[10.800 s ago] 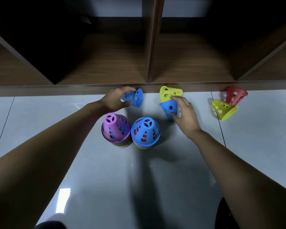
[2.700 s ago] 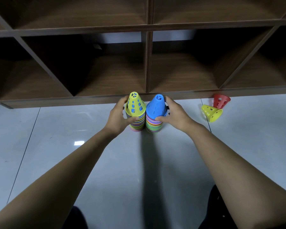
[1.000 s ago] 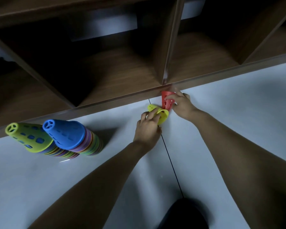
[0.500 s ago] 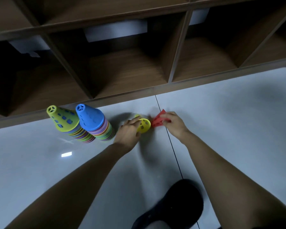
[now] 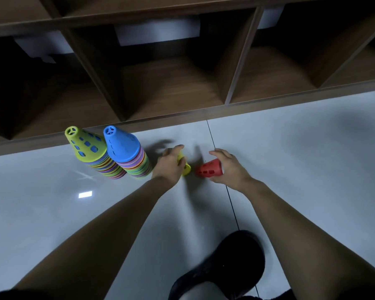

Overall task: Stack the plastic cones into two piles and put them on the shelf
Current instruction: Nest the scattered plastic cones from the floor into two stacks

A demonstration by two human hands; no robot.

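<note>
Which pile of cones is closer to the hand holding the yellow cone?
The pile topped by the blue cone. It stands right beside the left hand, while the pile with the green cone on top stands farther left.

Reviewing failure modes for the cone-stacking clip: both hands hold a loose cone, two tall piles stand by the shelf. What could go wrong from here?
1. The two piles, yellow-topped pile and blue-topped pile, stand tall and close together; capping one could knock over the other.
2. The left hand hides most of the yellow cone, so its grip looks uncertain; it may slip.
3. The right hand holds the red cone sideways; it needs turning upright before it will nest.
</note>
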